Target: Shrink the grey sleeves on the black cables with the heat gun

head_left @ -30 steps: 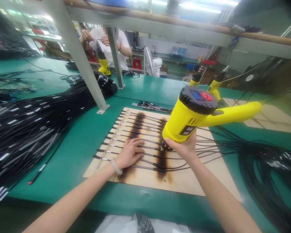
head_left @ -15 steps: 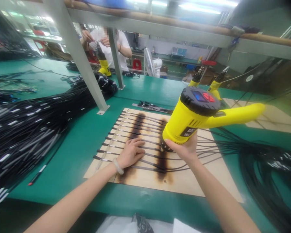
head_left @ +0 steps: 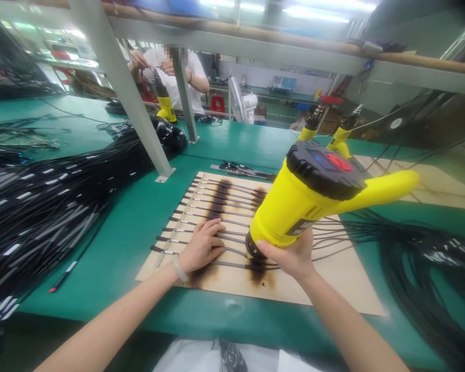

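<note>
Heat gun (head_left: 284, 209), yellow with a black end cap, in the head view: held tilted over the board (head_left: 306, 289), nozzle down close to the cables, handle pointing right. Right hand (head_left: 290, 253): closed around the lower barrel, thumb on the near side. Left hand (head_left: 202, 245): open, palm down, fingers slightly bent and laid over the cables, holding nothing up; pale bracelet (head_left: 180, 268) at its wrist. Cables (head_left: 235, 233): black and grey, laid side by side across the board, white labels near their left ends. Board: pale, two dark scorched bands, flat on the green tabletop (head_left: 225, 316). Large cable bundle (head_left: 62, 178): left of the board. Cable coil (head_left: 403, 274): right of it. Short cables (head_left: 243, 169): just beyond its far edge. Further back: two upright heat guns (head_left: 323, 135), a white fan (head_left: 239, 102), a person (head_left: 196, 67) in a white top, both hands raised.
</note>
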`<control>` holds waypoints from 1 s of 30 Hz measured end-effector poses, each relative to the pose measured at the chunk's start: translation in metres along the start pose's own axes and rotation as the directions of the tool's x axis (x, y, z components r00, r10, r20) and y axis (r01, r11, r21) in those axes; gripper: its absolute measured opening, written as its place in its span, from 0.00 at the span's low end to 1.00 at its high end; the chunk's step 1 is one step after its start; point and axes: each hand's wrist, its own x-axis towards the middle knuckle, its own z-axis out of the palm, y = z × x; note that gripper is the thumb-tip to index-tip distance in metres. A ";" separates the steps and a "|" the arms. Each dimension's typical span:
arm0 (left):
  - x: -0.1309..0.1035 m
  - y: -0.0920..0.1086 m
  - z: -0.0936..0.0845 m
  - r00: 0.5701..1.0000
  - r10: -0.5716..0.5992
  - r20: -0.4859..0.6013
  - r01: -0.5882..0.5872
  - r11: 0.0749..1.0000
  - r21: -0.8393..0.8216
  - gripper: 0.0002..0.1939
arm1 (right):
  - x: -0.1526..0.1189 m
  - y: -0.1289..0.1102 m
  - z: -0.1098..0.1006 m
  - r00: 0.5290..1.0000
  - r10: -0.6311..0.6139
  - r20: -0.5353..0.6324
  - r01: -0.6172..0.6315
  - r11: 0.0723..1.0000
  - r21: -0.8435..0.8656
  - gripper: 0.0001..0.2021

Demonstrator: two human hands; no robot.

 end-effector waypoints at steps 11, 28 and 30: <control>-0.015 -0.010 0.000 0.994 -0.067 -0.084 0.066 0.998 -0.015 0.09 | -0.006 0.006 -0.002 0.999 -0.039 0.003 0.039 0.997 -0.069 0.19; -0.028 -0.013 -0.005 0.966 -0.101 -0.240 0.091 0.994 -0.052 0.11 | -0.011 0.009 -0.009 0.996 0.004 -0.084 -0.006 1.000 -0.028 0.28; -0.030 -0.012 -0.007 0.962 -0.099 -0.254 0.088 0.995 -0.055 0.11 | -0.010 0.011 -0.010 0.997 -0.033 -0.073 0.030 0.999 -0.036 0.28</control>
